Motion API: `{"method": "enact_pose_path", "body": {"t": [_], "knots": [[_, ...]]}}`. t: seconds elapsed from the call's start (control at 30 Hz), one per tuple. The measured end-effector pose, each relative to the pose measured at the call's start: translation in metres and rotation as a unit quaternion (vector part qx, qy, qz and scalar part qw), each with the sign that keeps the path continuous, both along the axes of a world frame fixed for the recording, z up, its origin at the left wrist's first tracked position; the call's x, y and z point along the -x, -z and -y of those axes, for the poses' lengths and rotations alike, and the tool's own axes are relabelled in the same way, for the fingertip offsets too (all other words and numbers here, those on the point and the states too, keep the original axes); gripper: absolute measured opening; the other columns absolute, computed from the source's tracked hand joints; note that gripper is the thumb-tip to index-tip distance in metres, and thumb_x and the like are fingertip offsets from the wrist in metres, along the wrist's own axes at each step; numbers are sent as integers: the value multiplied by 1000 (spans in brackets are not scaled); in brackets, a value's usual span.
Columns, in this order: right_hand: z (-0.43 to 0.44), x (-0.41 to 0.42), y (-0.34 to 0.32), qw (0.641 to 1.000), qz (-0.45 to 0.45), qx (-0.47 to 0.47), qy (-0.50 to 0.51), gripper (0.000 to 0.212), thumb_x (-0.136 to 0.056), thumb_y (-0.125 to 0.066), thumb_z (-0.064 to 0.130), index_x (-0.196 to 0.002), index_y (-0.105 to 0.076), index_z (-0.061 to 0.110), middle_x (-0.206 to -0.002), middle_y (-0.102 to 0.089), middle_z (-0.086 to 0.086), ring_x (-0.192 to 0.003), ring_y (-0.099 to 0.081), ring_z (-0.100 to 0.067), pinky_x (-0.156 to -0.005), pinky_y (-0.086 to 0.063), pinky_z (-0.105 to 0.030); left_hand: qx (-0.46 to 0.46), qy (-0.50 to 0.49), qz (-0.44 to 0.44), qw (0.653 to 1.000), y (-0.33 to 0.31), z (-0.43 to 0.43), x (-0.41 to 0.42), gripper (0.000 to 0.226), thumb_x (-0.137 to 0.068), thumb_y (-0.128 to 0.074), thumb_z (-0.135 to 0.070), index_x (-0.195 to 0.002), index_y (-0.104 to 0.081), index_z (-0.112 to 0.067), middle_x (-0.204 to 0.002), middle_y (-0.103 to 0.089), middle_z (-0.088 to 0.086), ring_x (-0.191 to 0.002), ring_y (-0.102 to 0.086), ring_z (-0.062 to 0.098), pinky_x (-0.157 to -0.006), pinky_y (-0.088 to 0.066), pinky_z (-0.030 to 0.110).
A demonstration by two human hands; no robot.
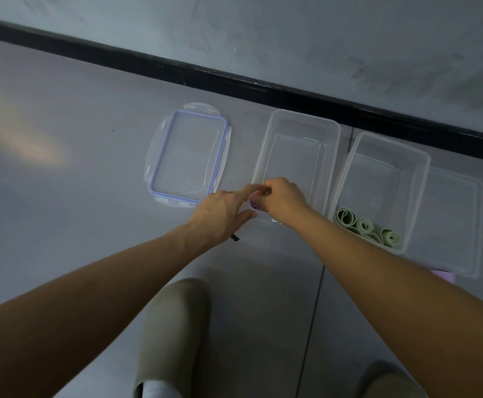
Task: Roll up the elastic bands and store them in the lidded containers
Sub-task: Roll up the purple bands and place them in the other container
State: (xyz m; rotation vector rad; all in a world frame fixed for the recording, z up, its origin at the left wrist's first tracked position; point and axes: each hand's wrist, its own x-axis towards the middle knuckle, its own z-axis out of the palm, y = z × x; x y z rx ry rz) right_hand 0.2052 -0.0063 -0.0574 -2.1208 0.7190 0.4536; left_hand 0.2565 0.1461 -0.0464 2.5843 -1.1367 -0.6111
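A person's right hand (284, 198), fingers curled, grips a small purple roll (254, 203) of elastic band, while the left hand (223, 214) steadies it from the other side, its fingers fairly straight and lying against the roll. How tightly the band is wound cannot be told, as the hands cover most of it.

The roll is held at the near left corner of an open clear container (300, 119) on the grey floor (76, 196). The container's long axis runs away from the person, so its bare bottom lies just ahead and slightly right of the roll. The right hand, already over the rim, is the nearer one to lower it in.

The container's blue-edged lid (188, 156) lies flat just to the left. To the right, a second open container (389, 136) holds three green rolls (362, 225) packed at its near end, with another clear lid (452, 225) beside it. A patch of purple (444, 275) shows at that lid's near edge. A grey shoe (174, 326) stands below.
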Motion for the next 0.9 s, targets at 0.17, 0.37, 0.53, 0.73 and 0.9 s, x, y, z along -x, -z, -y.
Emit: {"method": "enact_pose_path", "body": {"t": [0.17,0.37,0.53,0.73,0.9], "knots": [[5,0,-7,998,-33,-46,-21,16,-91,-66,39,-89,-64,24,-82,-60,8,-78,-58,-11,-72,-45,-29,13,9,15,1000,2,-3,0,57,-94,-57,-42,-145,-34,-33,-113,-69,4,-99,-67,24,-84,-55,38],[28,11,-6,991,-57,-109,-55,27,-93,-64,24,-119,-68,21,-110,-65,3,-99,-59,-14,-72,-45,-21,27,26,16,999,7,-8,-1,58,-89,-61,-50,-141,-40,-37,-128,-61,-3,-101,-65,21,-83,-54,35],[31,16,3,994,-48,-42,-83,22,-94,-64,27,-114,-71,23,-108,-68,1,-97,-62,-18,-83,-50,-29,28,29,19,999,7,-5,0,59,-89,-61,-50,-141,-42,-32,-140,-53,-4,-112,-61,22,-91,-52,37],[31,16,-3,988,-39,71,-132,22,-97,-55,21,-112,-71,20,-97,-67,-6,-87,-62,-26,-73,-45,-31,7,31,10,999,3,-5,0,57,-90,-59,-50,-143,-39,-38,-152,-40,-1,-126,-52,26,-98,-47,42],[32,17,-3,986,-39,80,-143,30,-97,-52,12,-122,-67,17,-107,-69,-10,-89,-62,-27,-73,-43,-30,-21,41,17,999,1,-5,2,45,-92,-58,-49,-134,-51,-36,-155,-35,-2,-123,-55,26,-96,-48,42]]}}
